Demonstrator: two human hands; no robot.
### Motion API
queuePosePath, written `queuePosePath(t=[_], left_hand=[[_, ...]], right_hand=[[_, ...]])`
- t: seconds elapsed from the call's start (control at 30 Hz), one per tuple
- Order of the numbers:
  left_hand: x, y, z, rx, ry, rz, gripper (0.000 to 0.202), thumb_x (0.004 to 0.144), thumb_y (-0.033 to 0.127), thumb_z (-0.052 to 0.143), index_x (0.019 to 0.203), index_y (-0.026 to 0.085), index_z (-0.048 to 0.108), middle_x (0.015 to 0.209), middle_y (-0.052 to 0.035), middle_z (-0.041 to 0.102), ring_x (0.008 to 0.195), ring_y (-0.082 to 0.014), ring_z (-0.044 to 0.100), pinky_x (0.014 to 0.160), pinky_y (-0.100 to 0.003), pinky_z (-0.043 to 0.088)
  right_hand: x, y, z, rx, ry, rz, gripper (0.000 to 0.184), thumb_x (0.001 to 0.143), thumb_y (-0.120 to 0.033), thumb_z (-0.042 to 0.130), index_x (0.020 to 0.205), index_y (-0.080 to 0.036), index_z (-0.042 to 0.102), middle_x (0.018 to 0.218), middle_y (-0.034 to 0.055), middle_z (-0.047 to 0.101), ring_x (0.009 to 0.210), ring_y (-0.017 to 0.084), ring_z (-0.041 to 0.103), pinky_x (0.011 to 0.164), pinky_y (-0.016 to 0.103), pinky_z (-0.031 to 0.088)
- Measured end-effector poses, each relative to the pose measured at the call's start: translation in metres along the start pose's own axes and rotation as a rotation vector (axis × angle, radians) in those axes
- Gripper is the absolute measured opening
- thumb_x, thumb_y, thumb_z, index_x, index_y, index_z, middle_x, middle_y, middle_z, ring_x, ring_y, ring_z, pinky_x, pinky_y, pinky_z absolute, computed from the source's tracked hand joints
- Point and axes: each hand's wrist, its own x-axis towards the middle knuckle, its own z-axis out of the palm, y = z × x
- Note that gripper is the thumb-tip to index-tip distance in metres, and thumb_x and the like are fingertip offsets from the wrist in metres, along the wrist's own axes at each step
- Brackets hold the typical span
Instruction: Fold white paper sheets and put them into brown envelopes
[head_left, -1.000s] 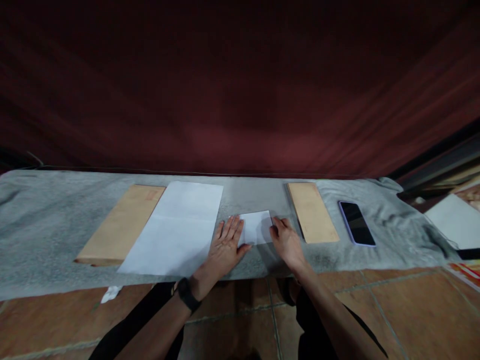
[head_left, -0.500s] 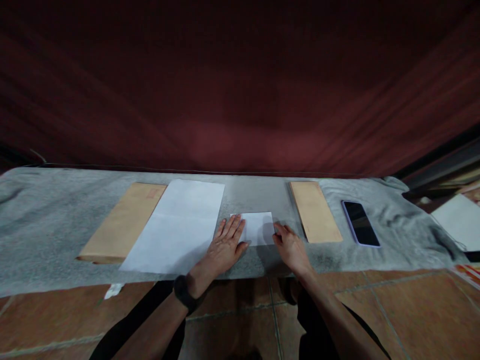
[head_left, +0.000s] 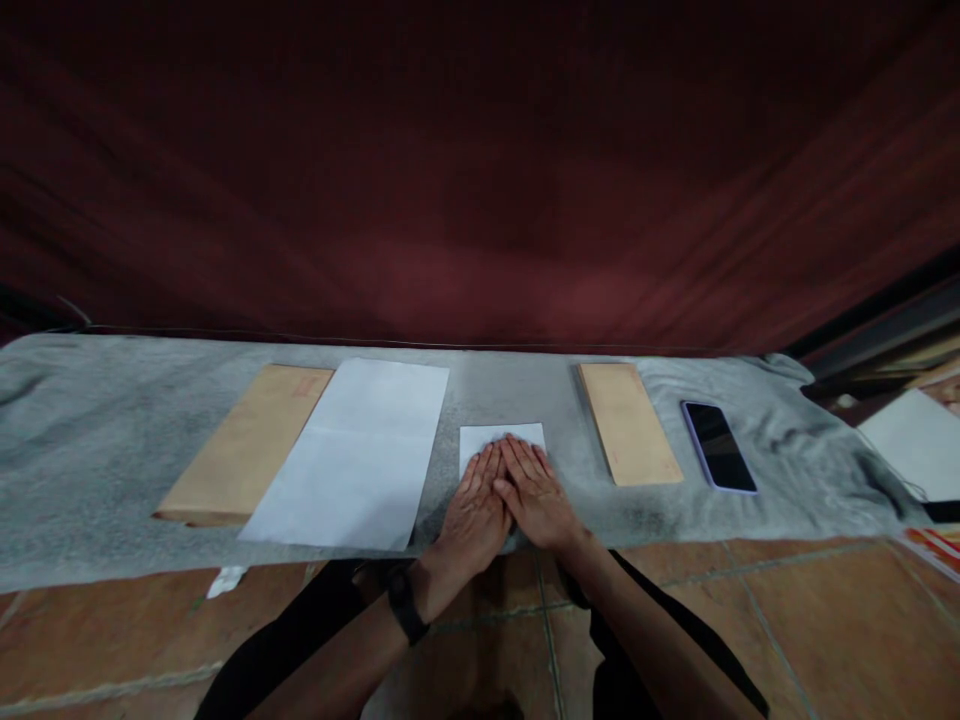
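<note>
Where the small white paper [head_left: 478,437] lies: flat near the middle of the grey cloth-covered bench [head_left: 517,385], its far edge and upper corners exposed, its near part hidden beneath two hands.

Left hand [head_left: 474,518]: laid palm down on the paper, fingers extended and held close together, pointing away from the person.

Right hand [head_left: 546,510]: likewise palm down and flattened on the paper, fingers extended, the thumb lying across the left hand; the fingertips of both hands converge, and neither pinches anything.

Left wrist: encircled by a black band [head_left: 406,604].

Large white sheet [head_left: 352,455]: flat to the left of the small paper and apart from it, larger in outline, with a faint crease running across.

Left brown envelope [head_left: 244,450]: beside the large sheet, which borders its right side; reddish print near its far right corner.

Right brown envelope [head_left: 631,425]: to the right of the hands, well apart from them, slightly slanted.

Phone [head_left: 720,447]: beyond the right envelope, dark screen upward, rim purple.

Background: a dark red curtain [head_left: 480,200] behind the bench.

Foreground: orange-brown floor tiles [head_left: 825,610], with a white scrap [head_left: 226,580] near the bench's front edge.
</note>
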Motion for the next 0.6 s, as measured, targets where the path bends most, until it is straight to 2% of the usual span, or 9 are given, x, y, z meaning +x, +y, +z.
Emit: queuePosePath(t=[0.1,0.37,0.5,0.6], left_hand=[[-0.002,-0.004,-0.002,0.039,0.012,-0.027,0.068,0.1,0.018,0.033,0.16,0.002,0.006,0.163,-0.0238,0.025,0.154,-0.0283,0.02,0.122,-0.052,0.032],[-0.002,-0.022,-0.007,0.129,0.065,-0.13,0.064,0.102,0.029,0.04,0.157,0.0,0.023,0.16,-0.0243,0.033,0.154,-0.0291,0.02,0.122,-0.05,0.032],[0.0,-0.024,-0.01,0.162,0.032,-0.195,0.061,0.101,0.03,0.039,0.153,-0.002,0.031,0.159,-0.0256,0.035,0.153,-0.0299,0.025,0.122,-0.049,0.031],[0.006,-0.021,-0.018,0.176,-0.01,-0.187,0.06,0.1,0.03,0.039,0.149,-0.005,0.038,0.158,-0.027,0.037,0.152,-0.0316,0.025,0.124,-0.05,0.028]], right_hand=[[-0.003,0.004,0.006,-0.083,0.028,0.003,0.06,0.107,-0.039,0.032,0.161,-0.015,0.022,0.163,0.0109,0.035,0.152,0.021,0.029,0.125,0.045,0.023],[-0.008,0.024,0.006,-0.205,0.03,0.067,0.061,0.106,-0.038,0.035,0.16,-0.013,0.024,0.163,0.0139,0.033,0.151,0.027,0.031,0.123,0.051,0.024],[-0.011,0.032,0.002,-0.208,0.006,0.116,0.061,0.106,-0.041,0.034,0.159,-0.012,0.027,0.163,0.0138,0.034,0.15,0.028,0.032,0.123,0.051,0.023],[-0.01,0.034,-0.002,-0.183,0.007,0.159,0.059,0.106,-0.041,0.032,0.157,-0.011,0.034,0.161,0.0142,0.038,0.15,0.029,0.033,0.123,0.054,0.023]])
